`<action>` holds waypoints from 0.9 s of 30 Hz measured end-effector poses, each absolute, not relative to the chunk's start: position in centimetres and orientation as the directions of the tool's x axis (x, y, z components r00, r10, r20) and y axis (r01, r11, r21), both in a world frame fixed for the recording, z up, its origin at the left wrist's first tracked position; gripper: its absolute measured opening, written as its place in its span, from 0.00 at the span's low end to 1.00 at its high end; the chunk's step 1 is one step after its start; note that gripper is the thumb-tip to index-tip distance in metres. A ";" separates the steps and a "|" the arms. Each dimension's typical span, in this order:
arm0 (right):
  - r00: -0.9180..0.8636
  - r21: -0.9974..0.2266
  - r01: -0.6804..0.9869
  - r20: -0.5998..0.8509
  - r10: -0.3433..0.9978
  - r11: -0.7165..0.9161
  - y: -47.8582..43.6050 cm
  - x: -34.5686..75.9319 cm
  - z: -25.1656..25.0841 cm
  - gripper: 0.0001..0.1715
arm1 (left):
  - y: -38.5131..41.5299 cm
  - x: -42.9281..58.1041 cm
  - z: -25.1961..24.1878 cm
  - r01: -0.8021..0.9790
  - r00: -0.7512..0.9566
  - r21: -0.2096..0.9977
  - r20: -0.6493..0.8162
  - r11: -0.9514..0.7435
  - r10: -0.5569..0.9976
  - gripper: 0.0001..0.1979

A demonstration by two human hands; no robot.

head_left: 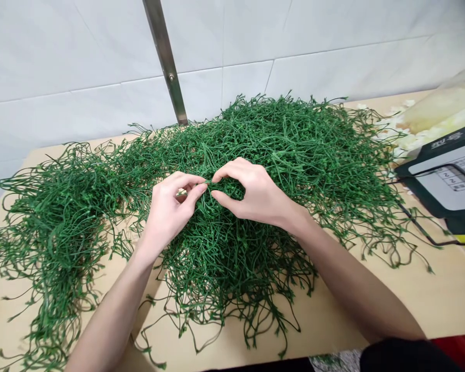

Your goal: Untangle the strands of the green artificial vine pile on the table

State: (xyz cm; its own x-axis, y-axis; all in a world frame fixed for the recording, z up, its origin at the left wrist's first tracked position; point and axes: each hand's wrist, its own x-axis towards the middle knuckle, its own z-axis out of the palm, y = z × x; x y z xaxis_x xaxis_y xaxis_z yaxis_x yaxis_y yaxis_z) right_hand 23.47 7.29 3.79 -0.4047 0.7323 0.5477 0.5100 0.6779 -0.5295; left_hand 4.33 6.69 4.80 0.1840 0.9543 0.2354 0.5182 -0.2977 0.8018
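So both hands are up over a big messy pile of thin green stems (pixel 294 139) spread across a pale wood tabletop (pixel 445 289). The left hand (pixel 176 199) has its thumb and index fingers nearly closed, pinching a skinny bit of green stem (pixel 208 182) right at the tips. The right hand (pixel 251 191) is just beside it, thumb and index curved into a loose C with a clear gap between them; can't tell if those fingertips actually touch the stem. That pinched piece sits above the middle of the pile, between the two hands. Another clump of stems (pixel 62 222) trails down the left side. Behind it all there's a metal bar (pixel 165 62) against a white tiled wall (pixel 313 26), and off to the right some whitish flowers (pixel 426 126) near a dark-bordered sign (pixel 449 175)
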 end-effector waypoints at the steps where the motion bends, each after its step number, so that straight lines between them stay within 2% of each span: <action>1: -0.397 -0.535 0.513 0.545 0.739 0.671 7.3 23.3 3.7 0.05 | 6.7 4.3 4.7 0.527 0.189 0.784 0.270 -0.329 0.944 0.10; 4: -0.364 -0.595 0.499 0.516 0.775 0.631 7.4 23.2 3.7 0.07 | 6.9 4.1 4.6 0.527 0.249 0.753 0.306 -0.393 0.919 0.09; 8: -0.327 -0.731 0.424 0.427 0.843 0.534 7.4 23.6 4.6 0.09 | 7.2 3.8 4.6 0.555 0.363 0.671 0.336 -0.491 0.869 0.10; 12: -0.377 -0.833 0.350 0.293 0.878 0.429 7.1 23.8 5.6 0.10 | 7.3 3.9 4.5 0.577 0.351 0.611 0.414 -0.542 0.840 0.09; 15: -0.403 -0.848 0.356 0.239 0.883 0.392 6.8 23.7 5.8 0.14 | 7.2 4.2 4.4 0.575 0.353 0.589 0.448 -0.568 0.821 0.08; 17: -0.407 -0.838 0.361 0.253 0.877 0.409 6.8 23.6 5.6 0.15 | 7.2 4.4 4.4 0.566 0.365 0.586 0.453 -0.580 0.814 0.07; 24: -0.316 -0.788 0.395 0.366 0.875 0.472 7.2 23.9 5.2 0.08 | 7.2 4.2 4.5 0.540 0.348 0.640 0.422 -0.547 0.837 0.09; 27: -0.320 -0.878 0.323 0.250 0.914 0.353 7.3 24.1 5.6 0.07 | 7.2 4.2 4.5 0.506 0.326 0.676 0.426 -0.536 0.844 0.09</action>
State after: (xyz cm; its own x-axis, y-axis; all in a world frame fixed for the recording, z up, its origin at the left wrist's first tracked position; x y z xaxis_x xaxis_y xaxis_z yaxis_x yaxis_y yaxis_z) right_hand 24.12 7.35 5.57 -0.3201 0.9138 0.2499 0.3227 0.3532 -0.8782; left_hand 4.24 7.15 4.53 0.3257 0.8440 0.4260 0.5058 -0.5363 0.6757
